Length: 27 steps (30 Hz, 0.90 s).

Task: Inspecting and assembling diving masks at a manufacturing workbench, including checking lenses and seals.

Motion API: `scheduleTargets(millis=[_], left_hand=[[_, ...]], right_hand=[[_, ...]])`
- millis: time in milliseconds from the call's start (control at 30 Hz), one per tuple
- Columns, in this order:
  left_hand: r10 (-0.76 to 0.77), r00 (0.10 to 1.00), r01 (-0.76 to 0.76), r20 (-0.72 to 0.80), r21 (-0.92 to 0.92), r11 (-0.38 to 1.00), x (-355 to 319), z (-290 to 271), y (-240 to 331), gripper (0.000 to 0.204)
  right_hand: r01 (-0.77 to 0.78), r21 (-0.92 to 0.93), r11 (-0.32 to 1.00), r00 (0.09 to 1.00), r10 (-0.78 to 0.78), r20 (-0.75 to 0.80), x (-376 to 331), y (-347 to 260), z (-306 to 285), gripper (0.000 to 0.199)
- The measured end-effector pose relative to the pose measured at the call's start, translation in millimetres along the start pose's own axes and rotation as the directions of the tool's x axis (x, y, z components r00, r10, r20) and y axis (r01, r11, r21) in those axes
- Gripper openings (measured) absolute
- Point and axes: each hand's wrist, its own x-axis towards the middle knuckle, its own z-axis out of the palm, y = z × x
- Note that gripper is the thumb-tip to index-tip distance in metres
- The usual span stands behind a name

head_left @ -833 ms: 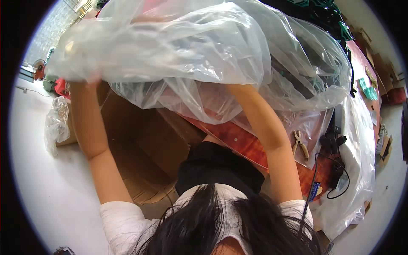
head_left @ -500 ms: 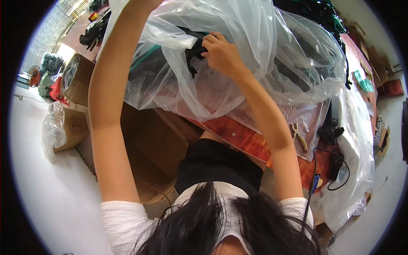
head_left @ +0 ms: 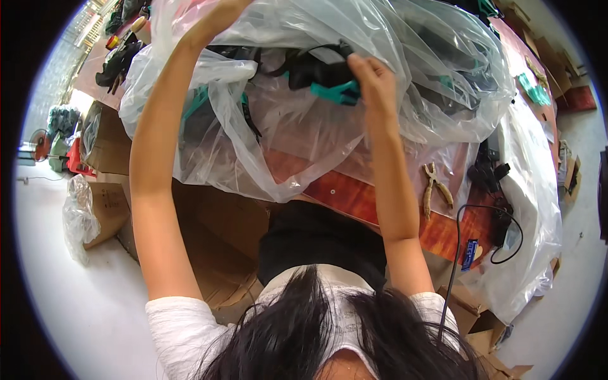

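My right hand (head_left: 375, 79) is closed on a black item with straps and a teal part (head_left: 335, 92), blurred by motion; its exact kind I cannot make out. It hangs at the mouth of a large clear plastic bag (head_left: 304, 180) spread over the table. More black and teal pieces show through the film. At the top edge, my left hand (head_left: 233, 9) is beside the raised film of the bag. Its fingers lie out of the picture, so their grip is hidden.
Pliers with worn handles (head_left: 436, 191) lie on the red-brown table (head_left: 354, 199). To their right are a black corded device (head_left: 491, 177) and a blue packet (head_left: 469, 254). An open cardboard box (head_left: 215, 228) stands below the table; a fan (head_left: 41, 145) is at far left.
My right hand has drawn the black and teal item out from the film and moved right with it. The bag's opening has widened, its near edge has shifted, and the pliers show fully.
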Motion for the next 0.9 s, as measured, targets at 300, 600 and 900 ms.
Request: scheduleTargets(millis=[300,600,900], left_hand=[[-0.138,0.955,-0.101,-0.264,-0.723,0.684,-62.8,-165.0,262.5,0.08],[-0.644,0.706,-0.282,0.295,-0.717,-0.637,-39.3,-111.0,365.6,0.053],[-0.421,0.779,-0.351,0.465,-0.233,-0.907,-15.6,-59.7,419.4,0.067]], right_hand=[[-0.164,0.512,0.843,0.973,0.053,0.224,-59.7,-62.2,-32.3,0.047],[0.63,-0.49,0.603,0.747,-0.643,0.169,-124.9,-80.8,-101.0,0.051],[0.395,-0.614,0.683,0.763,-0.616,-0.196,-174.2,-2.5,-117.3,0.04]])
